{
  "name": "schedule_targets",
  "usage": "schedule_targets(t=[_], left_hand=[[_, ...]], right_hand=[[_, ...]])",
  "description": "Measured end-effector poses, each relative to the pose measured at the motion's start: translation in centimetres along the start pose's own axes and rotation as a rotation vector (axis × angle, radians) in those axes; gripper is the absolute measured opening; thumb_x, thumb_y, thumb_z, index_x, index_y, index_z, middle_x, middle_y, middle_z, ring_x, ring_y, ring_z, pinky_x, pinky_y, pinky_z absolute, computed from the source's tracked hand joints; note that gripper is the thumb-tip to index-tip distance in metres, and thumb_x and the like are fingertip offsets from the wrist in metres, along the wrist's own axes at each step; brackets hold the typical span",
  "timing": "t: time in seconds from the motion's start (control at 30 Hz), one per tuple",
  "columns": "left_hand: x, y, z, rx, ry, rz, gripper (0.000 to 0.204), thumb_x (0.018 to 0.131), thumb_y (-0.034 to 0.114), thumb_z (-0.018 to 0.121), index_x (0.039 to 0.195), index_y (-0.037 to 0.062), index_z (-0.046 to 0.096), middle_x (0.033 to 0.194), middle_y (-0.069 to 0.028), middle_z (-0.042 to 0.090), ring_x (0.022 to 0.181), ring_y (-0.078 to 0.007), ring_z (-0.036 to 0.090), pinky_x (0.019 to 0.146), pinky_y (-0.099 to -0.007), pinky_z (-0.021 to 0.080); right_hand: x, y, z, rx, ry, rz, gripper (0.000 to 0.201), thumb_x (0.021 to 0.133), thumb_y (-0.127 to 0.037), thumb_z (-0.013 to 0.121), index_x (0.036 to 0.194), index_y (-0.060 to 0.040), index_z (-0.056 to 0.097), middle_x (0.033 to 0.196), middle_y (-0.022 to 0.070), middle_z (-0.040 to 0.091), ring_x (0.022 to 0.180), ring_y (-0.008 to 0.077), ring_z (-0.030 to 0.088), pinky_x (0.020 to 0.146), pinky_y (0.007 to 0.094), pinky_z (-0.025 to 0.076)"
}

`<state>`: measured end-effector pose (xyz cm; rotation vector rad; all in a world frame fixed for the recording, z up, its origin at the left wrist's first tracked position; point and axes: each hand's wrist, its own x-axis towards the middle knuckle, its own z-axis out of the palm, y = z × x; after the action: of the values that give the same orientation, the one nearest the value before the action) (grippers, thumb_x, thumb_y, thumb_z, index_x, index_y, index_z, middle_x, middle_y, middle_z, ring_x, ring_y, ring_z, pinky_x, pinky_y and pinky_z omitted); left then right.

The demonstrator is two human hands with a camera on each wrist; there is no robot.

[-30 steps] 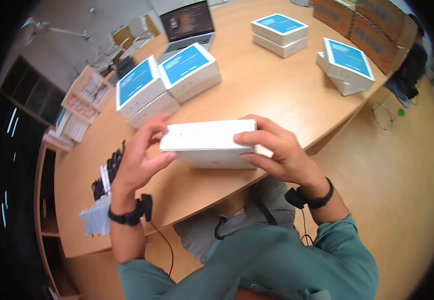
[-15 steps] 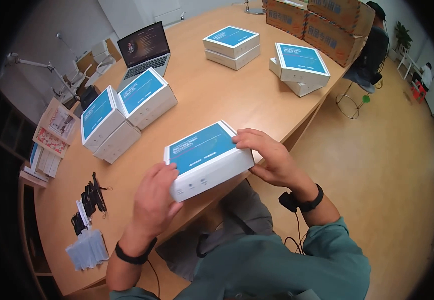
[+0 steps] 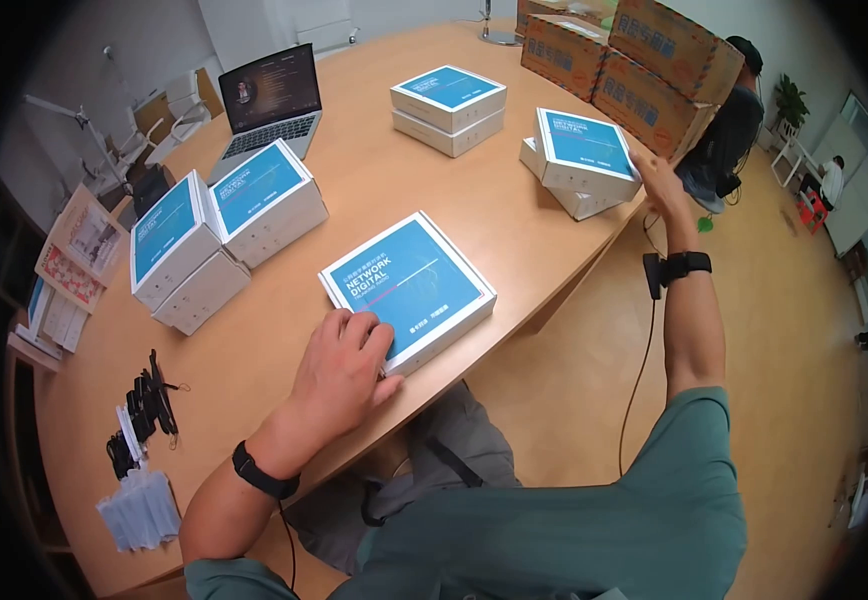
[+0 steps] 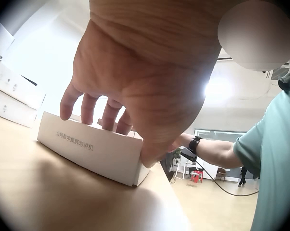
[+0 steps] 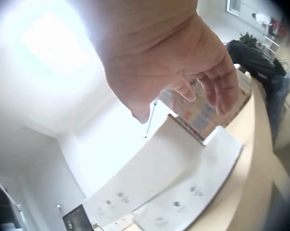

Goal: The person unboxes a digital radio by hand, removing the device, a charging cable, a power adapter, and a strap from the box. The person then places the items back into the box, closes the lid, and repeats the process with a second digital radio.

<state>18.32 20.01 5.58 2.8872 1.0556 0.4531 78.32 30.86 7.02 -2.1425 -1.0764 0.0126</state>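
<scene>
A white box with a blue top (image 3: 409, 285) lies flat near the table's front edge. My left hand (image 3: 339, 375) rests on its near left corner, fingers over the top and thumb by the side; the left wrist view shows these fingers and the white box side (image 4: 89, 149). Farther right, my right hand (image 3: 662, 185) is beside the upper box (image 3: 586, 145) of a crooked stack of two. In the right wrist view the right hand (image 5: 169, 67) has its fingers spread above that upper box (image 5: 149, 166), with a gap visible between them.
Another two-box stack (image 3: 449, 95) stands at the back; several like boxes (image 3: 264, 200) are at the left near a laptop (image 3: 272, 100). Black cords (image 3: 149, 400) and clear packets (image 3: 141, 510) lie front left. Brown cartons (image 3: 644, 95) stand back right, near a seated person (image 3: 729, 140).
The tilted box has been lowered flat onto the table. My right hand has let go of it and moved right and away to the crooked stack; my left hand has stayed at the box.
</scene>
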Motion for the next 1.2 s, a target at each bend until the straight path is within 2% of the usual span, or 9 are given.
schedule_targets(t=[0.17, 0.3, 0.43, 0.57, 0.77, 0.8, 0.9, 1.03, 1.2], left_hand=[[-0.1, 0.2, 0.6, -0.016, 0.017, -0.029, 0.057, 0.079, 0.025, 0.094, 0.123, 0.0064, 0.064, 0.125, -0.0149, 0.060, 0.122, -0.0398, 0.058, 0.105, -0.0483, 0.053], [-0.3, 0.1, 0.5, -0.060, 0.046, -0.041, 0.056, 0.080, 0.022, 0.093, 0.126, 0.0057, 0.064, 0.127, -0.0156, 0.060, 0.123, -0.0408, 0.057, 0.109, -0.0482, 0.052], [-0.7, -1.3, 1.7, -0.148, 0.082, -0.042, 0.075, 0.079, 0.020, 0.096, 0.142, 0.0043, 0.058, 0.142, -0.0173, 0.058, 0.132, -0.0443, 0.055, 0.111, -0.0510, 0.050], [-2.5, -1.5, 1.9, -0.357, 0.298, -0.155, 0.104, 0.080, 0.024, 0.099, 0.165, 0.0056, 0.041, 0.159, -0.0210, 0.050, 0.141, -0.0458, 0.055, 0.117, -0.0509, 0.050], [-2.5, -0.9, 0.0, -0.615, 0.008, -0.310, 0.122, 0.082, 0.028, 0.099, 0.175, 0.0073, 0.022, 0.176, -0.0299, 0.032, 0.161, -0.0468, 0.039, 0.120, -0.0536, 0.050], [-2.6, -1.3, 1.3, -0.652, 0.065, -0.316, 0.120, 0.083, 0.025, 0.098, 0.174, 0.0068, 0.022, 0.167, -0.0303, 0.047, 0.151, -0.0456, 0.054, 0.115, -0.0512, 0.054], [-2.0, -1.6, 1.3, -0.659, 0.030, -0.387, 0.116, 0.084, 0.025, 0.096, 0.172, 0.0056, 0.022, 0.152, -0.0291, 0.063, 0.137, -0.0446, 0.068, 0.110, -0.0487, 0.058], [-0.3, -0.5, 1.0, -0.571, 0.081, -0.270, 0.112, 0.086, 0.027, 0.095, 0.170, 0.0048, 0.023, 0.139, -0.0291, 0.071, 0.124, -0.0459, 0.074, 0.102, -0.0487, 0.061], [2.5, -0.5, 1.6, -0.365, 0.001, -0.291, 0.117, 0.083, 0.031, 0.097, 0.168, 0.0052, 0.021, 0.135, -0.0326, 0.069, 0.115, -0.0510, 0.073, 0.093, -0.0530, 0.061]], right_hand=[[0.0, 3.9, 3.5, 0.595, -0.405, 0.395, 0.072, 0.099, -0.071, 0.073, 0.130, -0.0055, 0.073, 0.102, 0.0125, 0.075, 0.088, 0.0206, 0.073, 0.078, 0.0307, 0.060], [-5.4, -1.2, 1.4, 1.008, -0.259, 0.267, 0.056, 0.107, -0.056, 0.071, 0.127, -0.0046, 0.074, 0.098, 0.0075, 0.076, 0.072, 0.0143, 0.068, 0.066, 0.0241, 0.057], [-12.0, -5.9, 1.8, 0.824, -0.759, -0.147, 0.048, 0.110, -0.050, 0.069, 0.128, -0.0063, 0.077, 0.097, 0.0025, 0.076, 0.076, 0.0082, 0.070, 0.069, 0.0223, 0.059], [-20.1, -12.5, 3.2, 0.685, -0.871, -0.147, 0.050, 0.112, -0.048, 0.067, 0.122, -0.0016, 0.081, 0.089, 0.0000, 0.074, 0.074, 0.0055, 0.067, 0.067, 0.0203, 0.057], [-22.9, -14.5, 4.4, 0.426, -0.691, -0.498, 0.049, 0.113, -0.042, 0.067, 0.106, 0.0042, 0.079, 0.077, 0.0054, 0.066, 0.075, 0.0135, 0.057, 0.070, 0.0344, 0.050], [-22.7, -14.7, 3.4, 0.324, -0.754, -0.463, 0.054, 0.109, -0.051, 0.068, 0.113, 0.0008, 0.082, 0.093, 0.0198, 0.080, 0.087, 0.0318, 0.075, 0.083, 0.0400, 0.059], [-18.7, -11.7, 4.3, 0.400, -0.464, -0.484, 0.058, 0.106, -0.054, 0.071, 0.129, -0.0015, 0.078, 0.113, 0.0241, 0.080, 0.106, 0.0341, 0.076, 0.095, 0.0393, 0.058], [-8.5, -5.4, 6.8, -0.301, 0.034, -0.440, 0.094, 0.083, -0.075, 0.083, 0.163, -0.0323, 0.058, 0.174, 0.0300, 0.038, 0.155, 0.0615, 0.036, 0.121, 0.0660, 0.042], [-0.3, -1.6, 6.8, -0.381, -0.293, -0.242, 0.110, 0.067, -0.085, 0.087, 0.163, -0.0431, 0.055, 0.174, 0.0364, 0.030, 0.157, 0.0693, 0.023, 0.125, 0.0739, 0.032]])
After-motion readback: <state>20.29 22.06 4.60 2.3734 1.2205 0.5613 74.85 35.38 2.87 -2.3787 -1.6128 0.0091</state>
